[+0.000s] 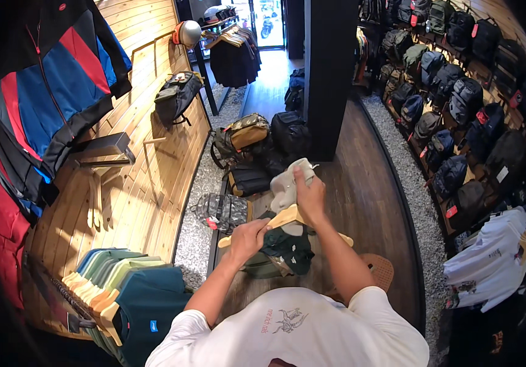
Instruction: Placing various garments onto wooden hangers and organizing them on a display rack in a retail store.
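Observation:
My left hand (250, 238) grips a pale wooden clothes hanger (285, 218) near its middle. The hanger's arms slope down on either side, and no garment is seen hung on it. In my right hand (312, 197) is a crumpled off-white cloth (284, 188), pinched under the thumb just above the hanger. Whether those fingers also touch the hanger, I cannot tell. Below both hands lies a heap of dark green clothing (287, 249), partly covered by the hanger.
Beyond my hands sit several bags, including a black one (290, 136) and a grey camouflage one (223, 211). A rack of green shirts (152, 300) stands at lower left, white shirts (489, 257) hang at right. Backpacks (465, 98) line the right wall beyond a dark pillar (327, 79).

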Demonstrator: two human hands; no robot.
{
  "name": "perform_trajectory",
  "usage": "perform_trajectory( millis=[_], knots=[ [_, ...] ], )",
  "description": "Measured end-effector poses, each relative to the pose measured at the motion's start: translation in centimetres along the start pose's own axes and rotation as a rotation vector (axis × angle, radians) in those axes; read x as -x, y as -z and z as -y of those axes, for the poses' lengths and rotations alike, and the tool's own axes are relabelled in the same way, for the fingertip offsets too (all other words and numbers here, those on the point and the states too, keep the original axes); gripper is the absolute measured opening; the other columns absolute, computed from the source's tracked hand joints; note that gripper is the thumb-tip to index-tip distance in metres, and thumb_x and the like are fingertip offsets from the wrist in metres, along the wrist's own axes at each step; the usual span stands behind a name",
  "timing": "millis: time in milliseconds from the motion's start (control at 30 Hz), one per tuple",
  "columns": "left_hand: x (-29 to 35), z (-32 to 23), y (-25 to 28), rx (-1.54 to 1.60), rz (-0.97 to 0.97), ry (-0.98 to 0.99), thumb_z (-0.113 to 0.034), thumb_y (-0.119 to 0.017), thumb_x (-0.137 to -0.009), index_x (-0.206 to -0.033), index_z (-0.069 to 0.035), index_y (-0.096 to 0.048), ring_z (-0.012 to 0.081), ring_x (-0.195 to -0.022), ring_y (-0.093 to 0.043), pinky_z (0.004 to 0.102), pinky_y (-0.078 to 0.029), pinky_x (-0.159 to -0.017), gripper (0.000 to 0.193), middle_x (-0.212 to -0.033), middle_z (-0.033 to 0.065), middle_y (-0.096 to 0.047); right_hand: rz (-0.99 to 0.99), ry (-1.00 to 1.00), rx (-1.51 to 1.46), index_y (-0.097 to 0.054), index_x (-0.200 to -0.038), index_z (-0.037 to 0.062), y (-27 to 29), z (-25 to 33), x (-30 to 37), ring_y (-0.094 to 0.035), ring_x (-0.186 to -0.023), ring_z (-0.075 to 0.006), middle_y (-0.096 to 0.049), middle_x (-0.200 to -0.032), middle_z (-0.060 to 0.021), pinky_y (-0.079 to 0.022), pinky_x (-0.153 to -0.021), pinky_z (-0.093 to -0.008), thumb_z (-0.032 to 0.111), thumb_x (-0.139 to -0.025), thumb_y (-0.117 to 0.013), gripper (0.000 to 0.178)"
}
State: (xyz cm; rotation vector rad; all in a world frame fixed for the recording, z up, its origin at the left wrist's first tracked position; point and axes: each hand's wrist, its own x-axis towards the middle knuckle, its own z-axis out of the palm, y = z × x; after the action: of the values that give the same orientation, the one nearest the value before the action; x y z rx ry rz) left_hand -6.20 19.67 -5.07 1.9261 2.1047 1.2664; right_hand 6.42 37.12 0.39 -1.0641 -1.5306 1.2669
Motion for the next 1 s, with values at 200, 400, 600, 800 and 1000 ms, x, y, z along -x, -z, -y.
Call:
perform_trajectory(
  millis=[200,400,600,800,1000],
  knots=[
    [0.4,0.6,1.0,-0.013,0.005,-0.006,-0.016,-0.062,-0.096,-0.104,-0.005,-0.072,0.0394,-0.083,-0.068,0.0452,-0.054,-0.068,0.017,-0.091,0.0188,-0.071,-0.206,0.21,0.233,-0.071,-0.102,-0.0024,-2.2,-1.4,0.1,-0.069,-0.088,-0.0458,-0.07,-0.09,-0.0277,-0.051,-0.079,-0.0494,0.06,-0.094,-0.06,0.063],
    [1.1,4.1,2.5,-0.052,-0.005,0.124,-0.019,-0.065,-0.095,-0.106,-0.005,-0.069,0.0403,-0.086,-0.068,0.0489,-0.053,-0.073,0.018,-0.094,0.0179,-0.071,-0.394,0.064,-0.177,-0.058,-0.131,-0.0053,-0.2,-2.1,0.6,-0.062,-0.113,-0.0304,-0.065,-0.123,-0.0225,-0.046,-0.098,-0.0413,0.067,-0.1,-0.042,0.081],
    [0.7,5.1,2.1,0.191,-0.124,0.277,-0.013,-0.056,-0.101,-0.115,0.003,-0.063,0.0302,-0.087,-0.068,0.0374,-0.052,-0.079,0.023,-0.096,0.0196,-0.069,-0.005,-0.051,-0.942,-0.039,-0.149,0.0004,3.2,-1.6,5.8,-0.045,-0.138,-0.026,-0.046,-0.149,-0.015,-0.033,-0.117,-0.0396,0.059,-0.107,-0.025,0.074],
    [1.3,-0.4,-3.0,0.389,-0.09,0.122,0.004,-0.046,-0.091,-0.124,0.007,-0.052,0.0448,-0.114,-0.053,0.0441,-0.043,-0.101,0.033,-0.125,0.0243,-0.053,0.085,0.225,-0.055,-0.033,-0.151,-0.0034,-5.3,-5.0,8.2,-0.052,-0.132,-0.0365,-0.051,-0.142,-0.0292,-0.041,-0.107,-0.0398,0.036,-0.1,-0.061,0.07],
    [1.2,-2.7,-3.8,0.415,0.07,-0.038,-0.004,-0.058,-0.095,-0.116,0.005,-0.061,0.0408,-0.118,-0.057,0.0419,-0.045,-0.102,0.023,-0.126,0.024,-0.056,-0.069,0.141,0.031,-0.06,-0.118,-0.0028,-0.9,-6.0,5.8,-0.069,-0.098,-0.0399,-0.07,-0.102,-0.0235,-0.051,-0.083,-0.046,0.03,-0.1,-0.06,0.038]
  ],
)
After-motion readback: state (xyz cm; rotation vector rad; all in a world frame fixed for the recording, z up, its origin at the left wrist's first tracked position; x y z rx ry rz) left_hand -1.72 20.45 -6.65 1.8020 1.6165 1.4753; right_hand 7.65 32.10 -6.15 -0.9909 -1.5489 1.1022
